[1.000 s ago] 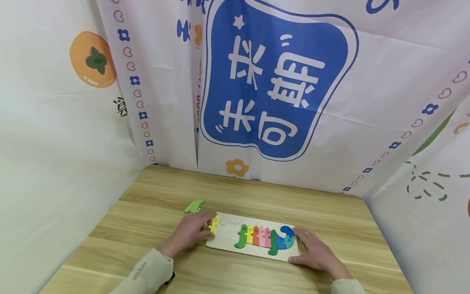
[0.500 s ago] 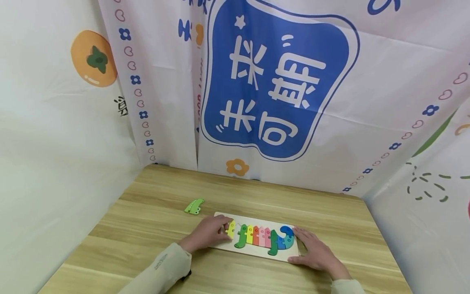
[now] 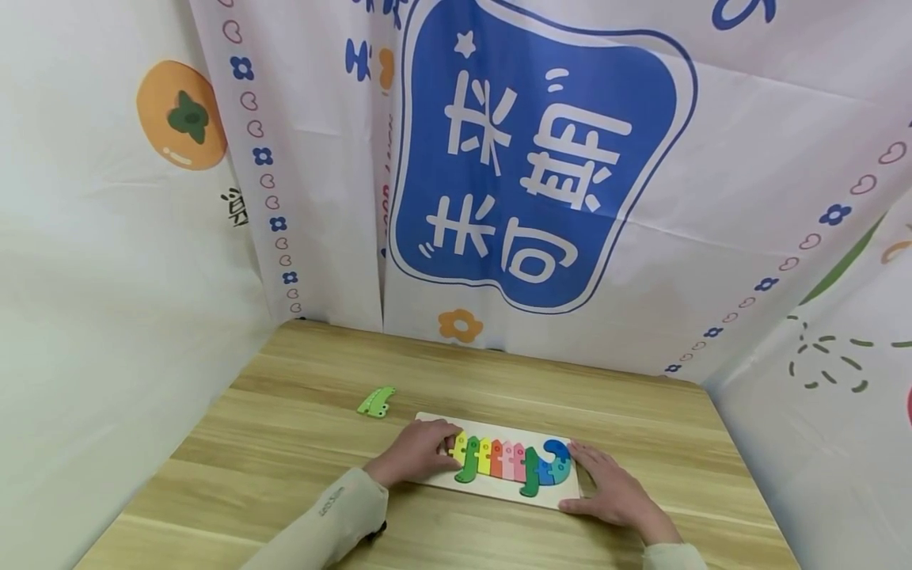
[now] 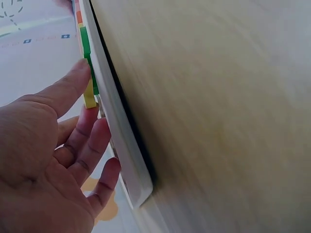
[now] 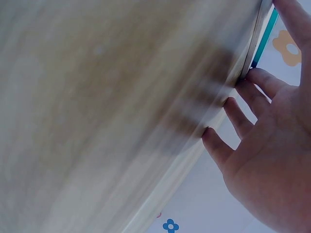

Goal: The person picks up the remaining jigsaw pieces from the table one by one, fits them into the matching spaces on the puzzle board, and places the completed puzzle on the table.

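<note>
A pale wooden puzzle board (image 3: 492,485) lies on the table, bearing a row of coloured crocodile pieces. My left hand (image 3: 420,453) pinches a yellow puzzle piece (image 3: 460,446) between thumb and fingers, beside the green leg piece (image 3: 468,459). In the left wrist view, the thumb is on one side of the yellow piece (image 4: 89,94) and a finger touches its lower end. My right hand (image 3: 614,487) rests at the board's right end, thumb and fingers spread. The right wrist view shows its fingertips touching the table and the board's edge (image 5: 250,51).
A light green crocodile head piece (image 3: 376,402) lies loose on the wooden table (image 3: 313,396), beyond the board's left end. Red, pink, green and blue pieces (image 3: 545,471) fill the board's right part. Printed white curtains (image 3: 328,198) hang around the table's back and sides.
My left hand has carried the yellow piece rightward from the board's left end, up against the green leg piece. The right hand and the board have stayed in place.
</note>
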